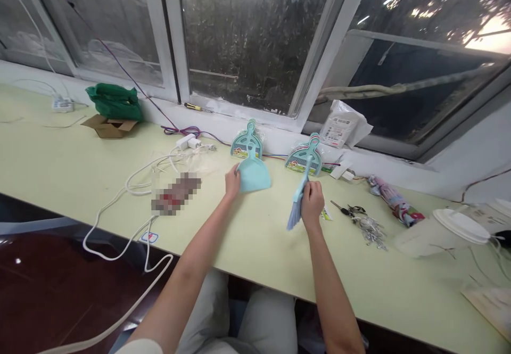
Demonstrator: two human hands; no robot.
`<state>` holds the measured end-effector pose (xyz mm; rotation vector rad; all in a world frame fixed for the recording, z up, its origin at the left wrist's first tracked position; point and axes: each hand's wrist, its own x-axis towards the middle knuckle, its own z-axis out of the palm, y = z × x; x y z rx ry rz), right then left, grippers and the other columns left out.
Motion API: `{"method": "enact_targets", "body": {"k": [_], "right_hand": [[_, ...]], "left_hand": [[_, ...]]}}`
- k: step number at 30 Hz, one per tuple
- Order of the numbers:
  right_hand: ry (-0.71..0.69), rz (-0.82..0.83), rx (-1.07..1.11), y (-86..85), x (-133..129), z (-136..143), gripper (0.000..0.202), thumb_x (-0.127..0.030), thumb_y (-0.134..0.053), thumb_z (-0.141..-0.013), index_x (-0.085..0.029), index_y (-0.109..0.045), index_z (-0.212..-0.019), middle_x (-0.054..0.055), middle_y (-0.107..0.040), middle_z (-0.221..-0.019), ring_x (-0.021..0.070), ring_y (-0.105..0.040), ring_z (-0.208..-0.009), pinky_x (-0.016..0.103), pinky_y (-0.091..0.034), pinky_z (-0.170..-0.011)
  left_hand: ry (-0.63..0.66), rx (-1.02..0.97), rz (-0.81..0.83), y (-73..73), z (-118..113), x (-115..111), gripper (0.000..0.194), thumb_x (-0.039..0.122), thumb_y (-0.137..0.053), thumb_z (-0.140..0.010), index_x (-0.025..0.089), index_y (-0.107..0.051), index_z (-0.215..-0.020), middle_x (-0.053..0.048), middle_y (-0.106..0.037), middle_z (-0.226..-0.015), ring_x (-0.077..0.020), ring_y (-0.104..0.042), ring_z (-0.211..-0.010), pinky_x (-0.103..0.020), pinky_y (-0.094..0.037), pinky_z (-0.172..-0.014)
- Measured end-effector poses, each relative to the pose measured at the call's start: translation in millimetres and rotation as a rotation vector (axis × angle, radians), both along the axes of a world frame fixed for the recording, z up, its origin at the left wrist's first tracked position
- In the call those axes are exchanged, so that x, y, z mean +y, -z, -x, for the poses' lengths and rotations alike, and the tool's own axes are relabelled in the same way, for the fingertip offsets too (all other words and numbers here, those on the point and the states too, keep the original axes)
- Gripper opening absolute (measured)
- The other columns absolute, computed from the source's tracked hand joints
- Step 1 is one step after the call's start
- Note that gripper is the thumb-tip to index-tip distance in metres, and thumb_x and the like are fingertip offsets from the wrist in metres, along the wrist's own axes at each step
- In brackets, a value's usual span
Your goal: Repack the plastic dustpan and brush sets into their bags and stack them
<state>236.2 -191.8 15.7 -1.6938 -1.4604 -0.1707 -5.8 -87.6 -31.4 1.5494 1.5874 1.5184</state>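
My left hand (232, 182) is closed on the left edge of a light turquoise dustpan (255, 175), whose handle points away toward the window. In my right hand (312, 203) is a small hand brush (297, 205) with a turquoise body and blue bristles, held on its side with the bristles facing down and left. Behind the dustpan, a stack of packaged dustpan sets (248, 143) leans on the wall under the window. A second stack of packaged sets (305, 157) leans there to the right, partly behind the brush.
White cables (131, 183) run across the table's left side and over its front edge. A cardboard box (109, 126) with a green bag (115, 101) stands back left. Keys (353, 211), a folded umbrella (395, 199) and a white lidded container (439, 231) lie to the right.
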Motion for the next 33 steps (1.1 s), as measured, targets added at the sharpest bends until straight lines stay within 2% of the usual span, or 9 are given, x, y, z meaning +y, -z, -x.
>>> {"method": "enact_targets", "body": {"k": [2, 5, 10, 15, 18, 22, 25, 29, 33], "right_hand": [[0.021, 0.119, -0.139, 4.1, 2, -8, 0.035, -0.035, -0.03, -0.095, -0.019, -0.06, -0.085, 0.009, -0.057, -0.096, 0.0214, -0.051, -0.094, 0.03, -0.036, -0.072], [0.073, 0.313, -0.309, 23.6, 10, -14, 0.032, -0.03, -0.037, -0.092, -0.017, -0.067, -0.085, 0.012, -0.059, -0.098, 0.0241, -0.052, -0.098, 0.031, -0.037, -0.071], [0.127, 0.438, -0.406, 45.3, 21, -13, 0.032, -0.031, -0.042, -0.091, -0.013, -0.068, -0.096, 0.019, -0.061, -0.103, 0.0305, -0.052, -0.105, 0.038, -0.04, -0.078], [0.144, 0.632, -0.383, 37.2, 38, -5, 0.043, -0.045, -0.056, -0.084, -0.009, -0.062, -0.106, 0.024, -0.063, -0.107, 0.0364, -0.054, -0.108, 0.046, -0.038, -0.085], [0.135, 0.756, -0.353, 30.3, 48, -5, 0.044, -0.04, -0.063, -0.08, -0.011, -0.057, -0.112, 0.022, -0.064, -0.108, 0.0345, -0.058, -0.109, 0.046, -0.036, -0.089], [0.124, 0.754, -0.351, 20.3, 56, -6, 0.055, -0.035, -0.069, -0.075, -0.009, -0.049, -0.118, 0.022, -0.065, -0.109, 0.0328, -0.061, -0.106, 0.045, -0.033, -0.092], [0.07, 0.663, -0.354, 7.9, 61, 3, 0.051, -0.031, -0.065, -0.077, -0.01, -0.044, -0.12, 0.02, -0.066, -0.107, 0.0317, -0.062, -0.105, 0.042, -0.033, -0.089], [-0.097, 0.51, -0.449, -5.7, 71, 36, 0.039, -0.027, -0.056, -0.083, -0.015, -0.042, -0.118, 0.014, -0.068, -0.102, 0.0276, -0.062, -0.1, 0.038, -0.03, -0.088], [-0.2, 0.493, -0.597, -1.0, 78, 65, 0.037, -0.019, -0.056, -0.082, -0.014, -0.044, -0.117, 0.015, -0.069, -0.101, 0.0265, -0.061, -0.099, 0.038, -0.025, -0.09]], "left_hand": [[-0.086, 0.128, 0.122, -0.4, 18, 6, 0.044, 0.02, -0.039, -0.089, 0.019, -0.056, -0.128, -0.009, -0.066, -0.117, -0.026, -0.059, -0.109, -0.04, -0.042, -0.097], [-0.095, 0.381, 0.331, 0.6, 35, 9, 0.039, 0.021, -0.044, -0.086, 0.019, -0.062, -0.12, -0.014, -0.066, -0.11, -0.0299, -0.058, -0.108, -0.041, -0.044, -0.09], [-0.088, 0.663, 0.364, 0.7, 46, 15, 0.036, 0.033, -0.046, -0.088, 0.014, -0.066, -0.111, -0.02, -0.056, -0.12, -0.0345, -0.044, -0.121, -0.044, -0.041, -0.093], [-0.08, 0.72, 0.332, -4.9, 50, 23, 0.036, 0.038, -0.045, -0.09, 0.014, -0.066, -0.106, -0.018, -0.059, -0.113, -0.0317, -0.048, -0.116, -0.04, -0.042, -0.09], [-0.052, 0.773, 0.342, -6.8, 52, 25, 0.033, 0.037, -0.046, -0.089, 0.015, -0.067, -0.101, -0.016, -0.062, -0.109, -0.0288, -0.053, -0.11, -0.036, -0.044, -0.086], [0.028, 0.87, 0.363, -9.7, 53, 25, 0.033, 0.032, -0.04, -0.09, 0.015, -0.068, -0.099, -0.017, -0.066, -0.105, -0.0273, -0.058, -0.102, -0.035, -0.045, -0.082], [0.091, 0.923, 0.37, -11.9, 45, 22, 0.033, 0.028, -0.038, -0.089, 0.015, -0.068, -0.097, -0.018, -0.066, -0.103, -0.0276, -0.06, -0.1, -0.035, -0.045, -0.081], [0.247, 0.95, 0.323, -11.9, 11, 8, 0.029, 0.03, -0.042, -0.088, 0.016, -0.067, -0.091, -0.016, -0.067, -0.098, -0.0269, -0.062, -0.097, -0.034, -0.044, -0.082], [0.476, 0.956, 0.209, -10.5, -24, -11, 0.031, 0.035, -0.039, -0.091, 0.019, -0.066, -0.09, -0.011, -0.065, -0.102, -0.0221, -0.06, -0.097, -0.029, -0.043, -0.084]]}}
